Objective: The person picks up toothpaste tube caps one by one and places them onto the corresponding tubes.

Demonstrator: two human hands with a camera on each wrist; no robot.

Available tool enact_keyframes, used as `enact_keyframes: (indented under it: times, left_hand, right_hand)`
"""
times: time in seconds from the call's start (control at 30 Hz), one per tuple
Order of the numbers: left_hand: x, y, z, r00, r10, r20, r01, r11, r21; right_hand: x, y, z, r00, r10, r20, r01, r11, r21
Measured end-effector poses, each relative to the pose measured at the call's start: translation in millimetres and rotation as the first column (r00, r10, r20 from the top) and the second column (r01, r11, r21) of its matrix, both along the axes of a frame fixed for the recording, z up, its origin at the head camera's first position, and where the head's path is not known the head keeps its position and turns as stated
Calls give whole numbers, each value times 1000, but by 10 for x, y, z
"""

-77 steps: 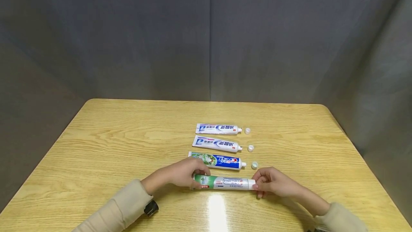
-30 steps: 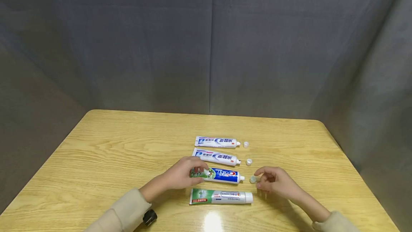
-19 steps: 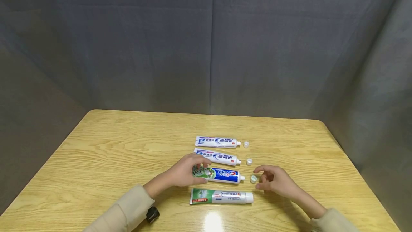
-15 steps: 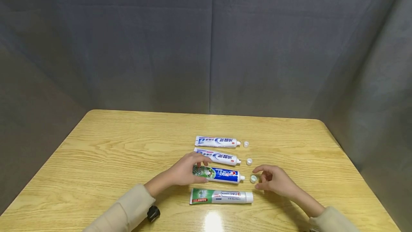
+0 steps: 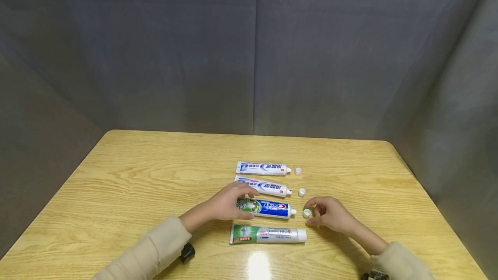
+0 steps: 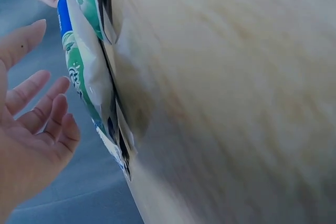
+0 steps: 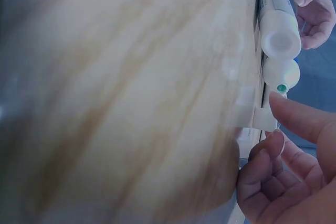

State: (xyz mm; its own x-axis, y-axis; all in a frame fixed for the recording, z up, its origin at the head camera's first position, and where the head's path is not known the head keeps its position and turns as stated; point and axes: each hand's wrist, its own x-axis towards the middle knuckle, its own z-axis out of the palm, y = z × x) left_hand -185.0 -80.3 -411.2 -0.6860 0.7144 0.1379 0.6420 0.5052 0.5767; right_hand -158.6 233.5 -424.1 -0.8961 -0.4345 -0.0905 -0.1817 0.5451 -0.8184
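Observation:
In the head view, my left hand (image 5: 229, 202) hovers over the green tail of a blue-and-green Crest toothpaste tube (image 5: 272, 209), thumb and fingers spread either side. The left wrist view shows a gap between those fingers and the toothpaste tube (image 6: 79, 69). The tube's nozzle is bare. Just right of it a small white cap (image 5: 307, 213) lies on the table, its greenish hollow upward. My right hand (image 5: 330, 216) has thumb and forefinger around this cap. Seen from the right wrist, the cap (image 7: 265, 119) sits between the fingertips with slight gaps.
Two white-and-blue toothpaste tubes, a farther one (image 5: 262, 168) and a nearer one (image 5: 268, 188), lie uncapped behind, with a far cap (image 5: 298, 171) and a middle cap (image 5: 301, 192) beside their nozzles. A capped green-and-silver tube (image 5: 268, 234) lies in front on the wooden table (image 5: 155, 163).
Both hands have left the green-and-silver tube, which now lies flat, and moved to the Crest tube and its cap. Lately the right thumb and forefinger have drawn closer around the cap.

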Motion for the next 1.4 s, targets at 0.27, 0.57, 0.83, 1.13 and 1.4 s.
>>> enact_keyframes:
  times: [0.27, 0.57, 0.83, 1.13, 1.4]
  left_hand:
    - [-62, 46, -28, 1000, -20, -12, 19, 998, -59]
    - [-124, 73, -65, 999, -34, -5, 33, 995, -94]
    - [-152, 84, -92, 1000, -27, -16, 24, 987, -156]
    - [-163, 91, -112, 998, -24, -54, 12, 976, -217]
    - [-148, 121, -64, 993, -50, -110, 19, 964, -264]
  right_hand:
    - [-15, -7, -13, 1000, 6, -20, -5, 1000, 18]
    - [-18, -16, -13, 999, 25, -33, -24, 999, 29]
    - [-24, -27, -23, 1000, 18, -23, -16, 999, 47]
    - [-17, -35, -16, 999, 21, -35, -19, 999, 51]
    - [-7, -35, 13, 999, 30, -18, -29, 999, 31]
